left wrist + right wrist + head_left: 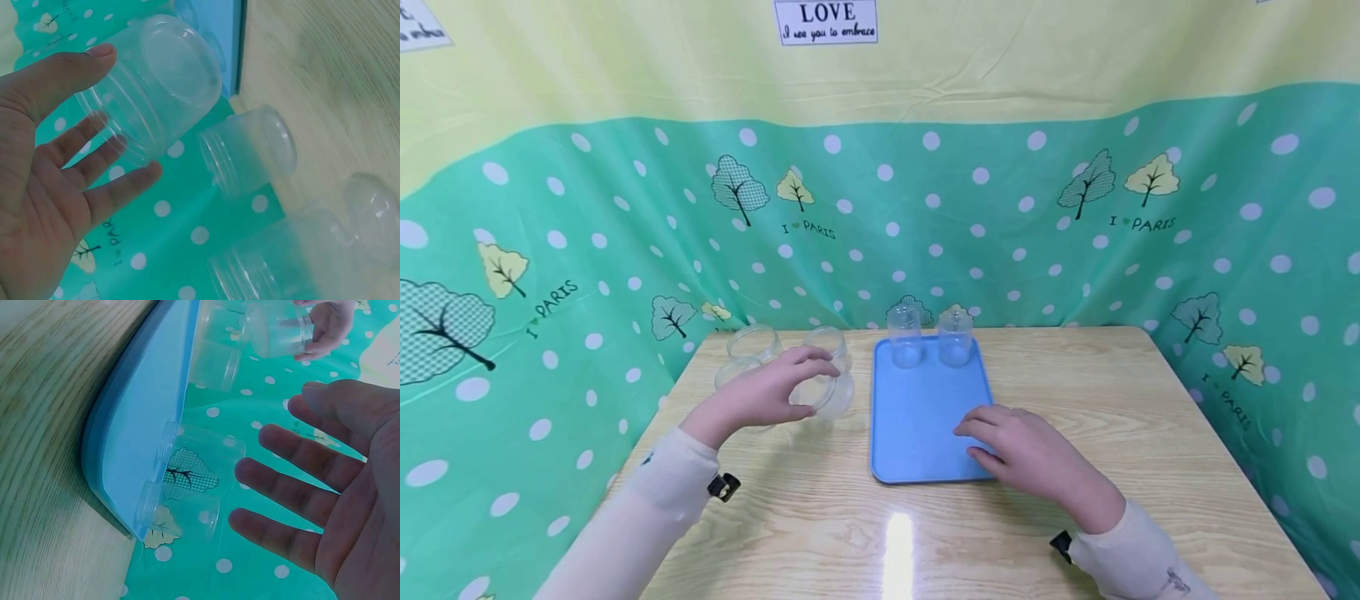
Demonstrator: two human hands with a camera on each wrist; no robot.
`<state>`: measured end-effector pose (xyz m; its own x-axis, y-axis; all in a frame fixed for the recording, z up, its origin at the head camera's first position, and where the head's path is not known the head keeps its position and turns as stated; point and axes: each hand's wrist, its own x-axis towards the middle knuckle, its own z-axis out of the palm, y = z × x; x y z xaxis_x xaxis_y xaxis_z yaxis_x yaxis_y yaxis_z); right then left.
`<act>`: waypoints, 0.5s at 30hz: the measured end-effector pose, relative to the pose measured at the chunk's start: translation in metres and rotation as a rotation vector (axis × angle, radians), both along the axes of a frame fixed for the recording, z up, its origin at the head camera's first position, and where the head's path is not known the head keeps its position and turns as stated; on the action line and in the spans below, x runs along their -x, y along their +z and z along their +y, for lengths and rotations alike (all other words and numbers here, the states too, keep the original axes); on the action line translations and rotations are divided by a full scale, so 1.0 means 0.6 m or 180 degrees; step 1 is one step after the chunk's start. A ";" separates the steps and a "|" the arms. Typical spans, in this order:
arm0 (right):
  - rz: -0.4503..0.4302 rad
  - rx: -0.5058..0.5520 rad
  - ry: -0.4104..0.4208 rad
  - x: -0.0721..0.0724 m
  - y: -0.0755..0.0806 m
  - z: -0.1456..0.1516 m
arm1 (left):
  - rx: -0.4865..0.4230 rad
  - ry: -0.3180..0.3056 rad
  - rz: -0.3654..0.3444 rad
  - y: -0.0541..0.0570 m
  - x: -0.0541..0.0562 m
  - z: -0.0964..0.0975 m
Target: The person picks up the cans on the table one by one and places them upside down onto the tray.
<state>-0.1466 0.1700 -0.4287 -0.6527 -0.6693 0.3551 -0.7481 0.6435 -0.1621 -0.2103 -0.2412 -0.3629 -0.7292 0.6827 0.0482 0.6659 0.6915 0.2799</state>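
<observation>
My left hand (775, 392) grips a clear plastic jar (153, 87) between thumb and fingers, near its threaded mouth. The jar's base faces away from the palm, and it is held left of a blue tray (917, 425). More clear jars stand on the table around that hand, among them a jar (249, 150) with its threads upward. Two clear jars, a left one (906, 337) and a right one (955, 340), stand at the tray's far end, threaded ends down. Over the tray's near right edge, my right hand (1026, 454) is held with fingers spread, holding nothing.
The wooden table (1097, 400) has the blue tray at its middle. A green and yellow patterned cloth (925, 225) hangs behind the table and along both sides. The left-hand jars, including one at the far corner (754, 342), stand close together.
</observation>
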 end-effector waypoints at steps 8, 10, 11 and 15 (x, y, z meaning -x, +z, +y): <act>0.0005 -0.0008 -0.0004 0.001 0.001 0.003 | -0.0221 -0.0025 0.0109 -0.009 -0.003 0.001; 0.0004 -0.0003 -0.0001 0.001 0.001 0.004 | -0.0290 -0.0056 0.0161 -0.012 -0.004 0.002; 0.0001 -0.0001 0.0003 0.001 0.001 0.004 | -0.0327 -0.0069 0.0178 -0.013 -0.005 0.003; -0.0002 -0.0009 0.0005 0.002 0.002 0.004 | -0.0465 -0.0099 0.0234 -0.017 -0.009 0.007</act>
